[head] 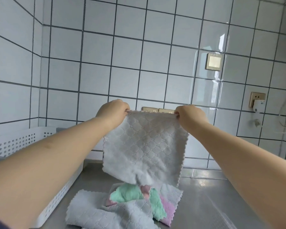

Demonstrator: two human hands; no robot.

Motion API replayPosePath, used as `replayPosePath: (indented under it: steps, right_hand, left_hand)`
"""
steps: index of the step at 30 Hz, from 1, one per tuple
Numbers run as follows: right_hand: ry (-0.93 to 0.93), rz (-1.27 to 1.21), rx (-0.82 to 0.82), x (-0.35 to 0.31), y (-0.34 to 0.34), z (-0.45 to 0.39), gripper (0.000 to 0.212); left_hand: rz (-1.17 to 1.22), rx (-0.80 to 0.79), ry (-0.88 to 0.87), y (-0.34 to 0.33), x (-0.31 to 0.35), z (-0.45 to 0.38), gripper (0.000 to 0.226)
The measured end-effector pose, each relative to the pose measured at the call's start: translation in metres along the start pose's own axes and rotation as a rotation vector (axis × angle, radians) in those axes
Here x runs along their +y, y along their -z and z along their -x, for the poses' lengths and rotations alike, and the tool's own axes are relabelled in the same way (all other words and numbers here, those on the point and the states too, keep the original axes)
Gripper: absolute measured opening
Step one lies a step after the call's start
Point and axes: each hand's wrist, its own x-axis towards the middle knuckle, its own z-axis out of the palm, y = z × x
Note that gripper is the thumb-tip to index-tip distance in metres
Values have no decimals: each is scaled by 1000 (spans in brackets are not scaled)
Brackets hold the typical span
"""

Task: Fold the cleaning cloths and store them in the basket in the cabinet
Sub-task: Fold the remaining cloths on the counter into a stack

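A grey cloth (144, 146) hangs spread above the metal counter (205, 204), its top corners pinched by the left hand (113, 109) and right hand (191, 115). Below lies a pile of cloths (122, 207); a white basket (15, 142) stands left. No writing is readable.

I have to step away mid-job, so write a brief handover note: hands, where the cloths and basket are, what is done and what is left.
Left hand and right hand each pinch a top corner of the grey cloth, which hangs open above the steel counter.
Pile of grey, green and pink cloths lies unfolded below it.
White basket sits on the counter at left; contents hidden.
Done: no folded cloth visible.
Left: fold each cloth, fill basket, store it in cabinet.
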Motion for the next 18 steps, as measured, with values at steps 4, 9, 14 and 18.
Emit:
replayPosePath:
  steps: [4,9,14,18]
  right_hand:
    - [-22,-152,52,1,18,27,23]
    - [49,-351,-72,6,33,97,16]
    - [88,-572,-347,7,9,216,20]
    - [70,-684,-606,2,-23,307,22]
  left_hand:
    - [36,192,15,33,-2,25,16]
    - [96,35,-244,63,-6,88,16]
    - [235,-374,-278,61,-4,214,45]
    - [241,-650,-188,33,8,314,49]
